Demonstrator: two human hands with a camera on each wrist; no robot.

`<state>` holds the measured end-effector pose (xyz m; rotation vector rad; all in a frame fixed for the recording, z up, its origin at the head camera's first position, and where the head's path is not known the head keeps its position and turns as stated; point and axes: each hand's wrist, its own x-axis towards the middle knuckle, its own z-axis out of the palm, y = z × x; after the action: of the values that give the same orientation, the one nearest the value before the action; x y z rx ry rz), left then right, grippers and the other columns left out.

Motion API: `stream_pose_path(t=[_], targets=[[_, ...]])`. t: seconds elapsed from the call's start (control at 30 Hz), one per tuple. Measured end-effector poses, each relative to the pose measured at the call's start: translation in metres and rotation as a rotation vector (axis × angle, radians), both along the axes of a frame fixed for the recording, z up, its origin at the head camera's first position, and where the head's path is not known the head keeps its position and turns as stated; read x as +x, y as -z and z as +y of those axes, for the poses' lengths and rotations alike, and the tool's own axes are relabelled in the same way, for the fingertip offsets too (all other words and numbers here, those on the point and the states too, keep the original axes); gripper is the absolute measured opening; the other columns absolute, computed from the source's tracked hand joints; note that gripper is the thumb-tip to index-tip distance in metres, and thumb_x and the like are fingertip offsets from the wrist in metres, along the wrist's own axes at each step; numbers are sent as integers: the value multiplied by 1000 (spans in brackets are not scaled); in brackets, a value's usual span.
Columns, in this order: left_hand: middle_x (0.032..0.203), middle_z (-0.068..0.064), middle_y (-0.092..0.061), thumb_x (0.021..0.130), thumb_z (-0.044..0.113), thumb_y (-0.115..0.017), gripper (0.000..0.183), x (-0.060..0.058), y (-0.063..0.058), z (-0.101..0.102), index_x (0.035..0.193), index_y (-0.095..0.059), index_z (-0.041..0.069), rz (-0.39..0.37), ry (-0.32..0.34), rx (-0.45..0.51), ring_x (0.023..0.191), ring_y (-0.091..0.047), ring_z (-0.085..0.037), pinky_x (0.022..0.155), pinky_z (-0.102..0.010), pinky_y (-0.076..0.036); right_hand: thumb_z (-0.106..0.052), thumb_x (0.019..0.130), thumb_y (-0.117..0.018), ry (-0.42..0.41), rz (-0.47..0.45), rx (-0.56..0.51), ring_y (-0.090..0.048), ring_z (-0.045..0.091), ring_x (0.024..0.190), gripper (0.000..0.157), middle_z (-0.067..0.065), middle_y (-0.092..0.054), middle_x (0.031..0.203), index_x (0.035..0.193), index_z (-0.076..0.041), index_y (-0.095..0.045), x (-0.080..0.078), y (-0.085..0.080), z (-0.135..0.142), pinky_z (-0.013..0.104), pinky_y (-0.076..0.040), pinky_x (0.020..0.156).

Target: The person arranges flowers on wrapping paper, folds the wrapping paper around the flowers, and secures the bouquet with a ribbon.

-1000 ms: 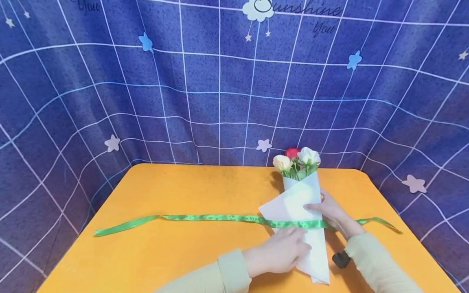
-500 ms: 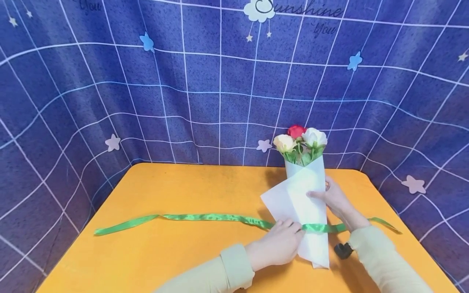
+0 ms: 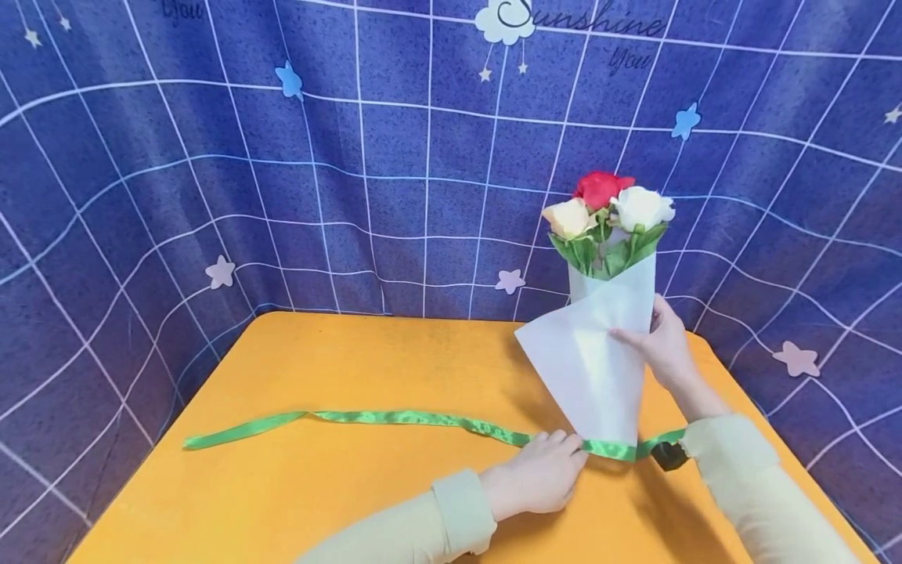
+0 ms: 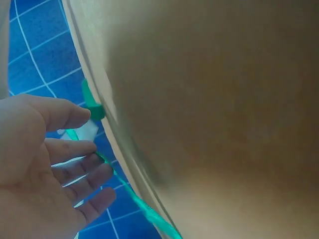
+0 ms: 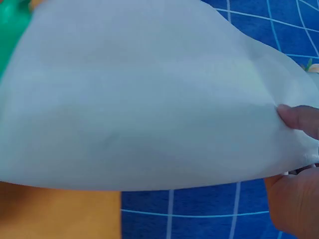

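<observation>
At the right part of the table (image 3: 338,470), a bouquet wrapped in white paper (image 3: 602,337) leans with its flower end raised and toward the far side. At its top are three flowers: a red one (image 3: 602,189) behind, a cream one (image 3: 569,219) on the left and a white one (image 3: 643,207) on the right, with green leaves (image 3: 583,254) below them. Whether its lower end touches the table, I cannot tell.

The right hand (image 3: 668,346) holds the bouquet from its right side; this grip is closed around the paper, with the thumb lying on the front.

At the lower end of the bouquet, a green ribbon (image 3: 409,418) crosses in front of the paper. It extends far to the left on the table, in a long, slightly wavy line, and to the right as far as the right sleeve (image 3: 754,470). The left hand (image 3: 539,474) is at this ribbon, just left of the paper. Its grip is relaxed: the left wrist view shows the thumb apart from the fingers, which are softly bent, and the ribbon passing by their tips.

Near the right sleeve there is a small black object (image 3: 669,456). Beyond the table hangs a blue curtain (image 3: 395,204) with white grid lines and stars.
</observation>
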<state>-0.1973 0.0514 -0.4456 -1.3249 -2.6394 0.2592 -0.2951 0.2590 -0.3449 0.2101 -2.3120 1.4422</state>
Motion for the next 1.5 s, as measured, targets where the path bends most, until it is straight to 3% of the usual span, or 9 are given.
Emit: stream_pose_path(t=[0.1, 0.33, 0.5, 0.63, 0.83, 0.97, 1.07, 1.27, 1.5], targets=[[114, 9, -49, 93, 37, -54, 43, -7, 1, 3, 132, -51, 20, -32, -31, -13, 95, -44, -6, 73, -19, -37, -5, 75, -78, 51, 21, 37, -54, 1, 81, 55, -9, -52, 95, 119, -2, -45, -2, -13, 2, 14, -48, 64], [118, 10, -50, 93, 39, -55, 40, -24, 6, 7, 129, -54, 24, -106, -135, -46, 98, -44, -7, 78, -22, -40, -3, 76, -77, 38, 30, 11, -54, 2, 85, 54, -12, -52, 98, 119, -13, -45, -4, -39, 3, 14, -49, 66], [117, 10, -49, 93, 37, -55, 37, -29, 7, 7, 129, -53, 30, -141, -145, -28, 94, -40, -8, 74, -21, -34, -4, 75, -77, 27, 33, -4, -55, 2, 85, 56, -13, -54, 98, 120, -17, -45, -2, -45, 0, 15, -50, 66], [104, 9, -50, 92, 32, -57, 30, -21, -9, 3, 122, -58, 29, -161, -120, 31, 87, -38, -8, 69, -21, -32, -4, 75, -77, -1, 41, -47, -57, 2, 85, 54, -13, -55, 97, 116, -21, -46, 6, -43, -4, 15, -50, 66], [85, 9, -52, 90, 26, -59, 11, 1, -47, -3, 99, -65, 21, -159, -88, 141, 72, -45, -6, 60, -19, -37, -2, 74, -78, -38, 42, -120, -58, 2, 82, 53, -11, -57, 95, 112, -23, -46, 18, -37, -17, 16, -52, 65], [92, 7, -59, 89, 21, -58, 17, 10, -66, -10, 104, -66, 17, -146, -105, 311, 80, -55, -6, 65, -17, -45, 2, 73, -77, -97, 29, -199, -59, 5, 83, 56, -8, -58, 96, 114, -20, -46, 23, -33, -30, 19, -53, 65], [104, 3, -60, 89, 16, -55, 24, 13, -76, -16, 112, -63, 12, -156, -119, 473, 94, -57, -9, 78, -17, -48, 4, 73, -76, -117, 35, -231, -59, 6, 84, 56, -7, -58, 97, 115, -19, -46, 27, -31, -38, 20, -54, 65], [126, -6, -51, 88, 17, -57, 41, 17, -86, -26, 127, -53, 8, -41, -108, 658, 115, -49, -19, 100, -28, -41, 6, 73, -76, -129, 31, -305, -59, 7, 85, 58, -6, -58, 99, 116, -19, -46, 37, -30, -51, 19, -54, 67], [147, -10, -31, 85, 24, -61, 54, 23, -81, -30, 135, -45, 12, 89, -159, 728, 131, -33, -25, 103, -41, -35, 11, 71, -74, -163, 49, -410, -61, 10, 87, 64, -2, -59, 102, 122, -16, -45, 43, -26, -73, 24, -56, 67]])
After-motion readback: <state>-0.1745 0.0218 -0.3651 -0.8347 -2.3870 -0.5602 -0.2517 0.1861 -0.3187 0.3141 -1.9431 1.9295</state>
